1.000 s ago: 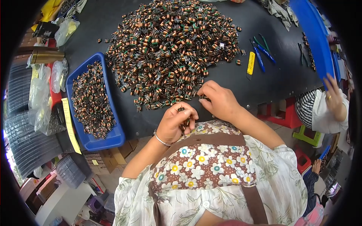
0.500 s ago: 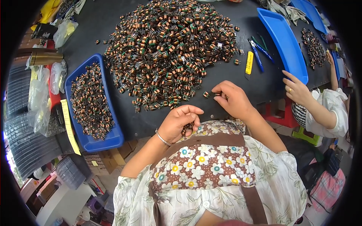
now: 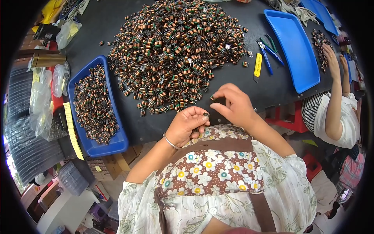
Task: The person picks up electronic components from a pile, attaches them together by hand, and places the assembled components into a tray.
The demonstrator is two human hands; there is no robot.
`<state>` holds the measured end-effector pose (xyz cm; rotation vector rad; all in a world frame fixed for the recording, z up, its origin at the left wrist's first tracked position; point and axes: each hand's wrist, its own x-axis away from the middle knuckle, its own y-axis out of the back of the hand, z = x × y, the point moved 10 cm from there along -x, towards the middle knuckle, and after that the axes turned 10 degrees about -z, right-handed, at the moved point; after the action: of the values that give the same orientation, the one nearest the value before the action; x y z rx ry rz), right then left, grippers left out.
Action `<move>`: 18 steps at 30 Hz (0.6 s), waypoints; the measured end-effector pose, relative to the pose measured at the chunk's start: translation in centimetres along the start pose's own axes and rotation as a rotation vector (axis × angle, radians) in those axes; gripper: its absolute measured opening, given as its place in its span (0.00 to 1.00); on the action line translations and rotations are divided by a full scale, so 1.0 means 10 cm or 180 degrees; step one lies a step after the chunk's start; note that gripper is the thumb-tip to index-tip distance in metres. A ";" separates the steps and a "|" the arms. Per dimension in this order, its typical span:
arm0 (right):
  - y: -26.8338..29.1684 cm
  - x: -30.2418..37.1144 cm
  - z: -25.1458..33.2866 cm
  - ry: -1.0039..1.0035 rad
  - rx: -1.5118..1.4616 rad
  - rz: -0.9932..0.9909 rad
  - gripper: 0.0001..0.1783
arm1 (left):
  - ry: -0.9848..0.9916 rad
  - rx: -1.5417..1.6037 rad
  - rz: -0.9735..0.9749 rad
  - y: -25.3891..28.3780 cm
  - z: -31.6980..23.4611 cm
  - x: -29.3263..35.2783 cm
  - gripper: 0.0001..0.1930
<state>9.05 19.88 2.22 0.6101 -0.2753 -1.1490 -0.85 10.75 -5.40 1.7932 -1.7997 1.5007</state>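
My left hand (image 3: 186,126) pinches a small copper-wound coil (image 3: 206,114) between thumb and forefinger. More coils show partly under its curled fingers. Just right of it, my right hand (image 3: 235,105) is over the table edge with thumb and forefinger apart. One loose coil (image 3: 212,97) sits at the tip of that forefinger; contact is hard to make out. Beyond both hands spreads a large heap of such coils (image 3: 175,58) with dark leads and green bits.
A blue bin (image 3: 124,146) full of coils stands left. Right of the heap lie a yellow cutter (image 3: 257,67), blue-handled pliers (image 3: 267,62) and a shallow blue tray (image 3: 298,58). A co-worker's hand (image 3: 332,62) is by a smaller coil pile (image 3: 319,43) at far right.
A coil has come up between my left thumb and forefinger. My right hand has moved left to the loose coil. The co-worker's hand has left the blue tray, which now sits differently.
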 end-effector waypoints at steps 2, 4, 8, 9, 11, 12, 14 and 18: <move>-0.07 0.01 -0.06 0.0210 0.0464 -0.0084 0.11 | -0.0314 -0.0166 -0.0166 0.04 -0.07 -0.01 0.05; -0.12 0.02 -0.09 0.0258 0.0881 -0.0025 0.14 | -0.0392 -0.0224 -0.0258 0.05 -0.09 0.00 0.05; -0.14 0.00 -0.07 0.0234 0.0557 0.0162 0.12 | -0.0525 -0.0244 -0.0426 0.10 -0.14 0.00 0.06; -0.18 0.02 -0.08 -0.0067 0.0155 0.0454 0.11 | -0.0525 -0.0244 -0.0426 0.10 -0.14 0.00 0.06; -0.25 0.06 -0.06 -0.0369 -0.0248 0.0744 0.10 | -0.0694 -0.0416 -0.0467 0.11 -0.18 0.00 0.06; -0.25 0.06 0.06 -0.0071 -0.0318 0.0751 0.10 | -0.0695 -0.0416 -0.0468 0.11 -0.18 -0.01 0.06; -0.25 0.07 0.22 0.0275 -0.0334 0.0752 0.10 | -0.0825 -0.0553 -0.0448 0.11 -0.21 -0.02 0.07; -0.26 0.06 0.27 0.0503 -0.0339 0.0732 0.10 | -0.0809 -0.0687 -0.0443 0.07 -0.23 0.00 0.06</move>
<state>5.89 17.81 2.81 0.5563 -0.1435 -0.8834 -2.54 12.26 -4.69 2.0224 -1.8198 1.0242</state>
